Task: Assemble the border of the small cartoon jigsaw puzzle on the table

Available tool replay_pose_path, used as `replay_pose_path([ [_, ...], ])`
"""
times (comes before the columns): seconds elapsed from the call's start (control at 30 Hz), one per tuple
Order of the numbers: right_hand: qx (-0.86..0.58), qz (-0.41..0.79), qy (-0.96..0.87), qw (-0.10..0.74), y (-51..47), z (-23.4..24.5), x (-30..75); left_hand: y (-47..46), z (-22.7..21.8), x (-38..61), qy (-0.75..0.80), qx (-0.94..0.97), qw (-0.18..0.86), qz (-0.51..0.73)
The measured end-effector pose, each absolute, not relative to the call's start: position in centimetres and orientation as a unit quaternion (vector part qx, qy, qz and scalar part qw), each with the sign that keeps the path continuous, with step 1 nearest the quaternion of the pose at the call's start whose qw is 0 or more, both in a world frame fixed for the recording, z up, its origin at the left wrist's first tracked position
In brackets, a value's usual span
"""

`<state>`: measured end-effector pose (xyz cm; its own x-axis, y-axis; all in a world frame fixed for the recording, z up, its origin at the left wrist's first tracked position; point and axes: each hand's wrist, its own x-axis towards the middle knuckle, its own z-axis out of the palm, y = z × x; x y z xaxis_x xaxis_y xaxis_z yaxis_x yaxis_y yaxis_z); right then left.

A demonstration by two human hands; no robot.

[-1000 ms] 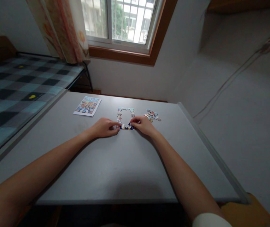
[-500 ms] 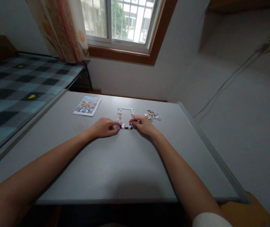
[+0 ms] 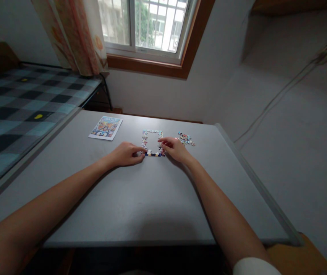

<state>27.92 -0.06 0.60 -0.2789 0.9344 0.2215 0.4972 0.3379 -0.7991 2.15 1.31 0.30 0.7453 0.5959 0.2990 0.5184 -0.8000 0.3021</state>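
A jigsaw puzzle border (image 3: 153, 154) lies on the table as an upright rectangle, its middle showing bare tabletop. My left hand (image 3: 127, 154) rests at the border's near left corner, thumb and index finger closed on that edge. Over the right side of the border is my right hand (image 3: 175, 148), its index finger and thumb a little apart; I see no piece between them. This hand hides part of the border's right side. Just beyond it lies a heap of loose jigsaw pieces (image 3: 186, 138).
A printed picture card (image 3: 105, 128) lies at the far left of the white table (image 3: 117, 206). To the left is a bed with a checked cover (image 3: 51, 100). A window (image 3: 152, 26) with a curtain (image 3: 74, 42) stands behind, and a cable (image 3: 275, 98) runs along the right wall.
My right hand has moved slightly away from me, up along the border's right side, uncovering its near right corner. My left hand stays at the near left corner.
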Motion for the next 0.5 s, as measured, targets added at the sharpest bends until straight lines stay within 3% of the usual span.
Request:
replay_pose_path([
  [0.5,-0.468,0.236,-0.798,0.297,-0.26,1.04,27.34,1.35,0.28,2.29,0.299,0.929,0.098,0.195],
])
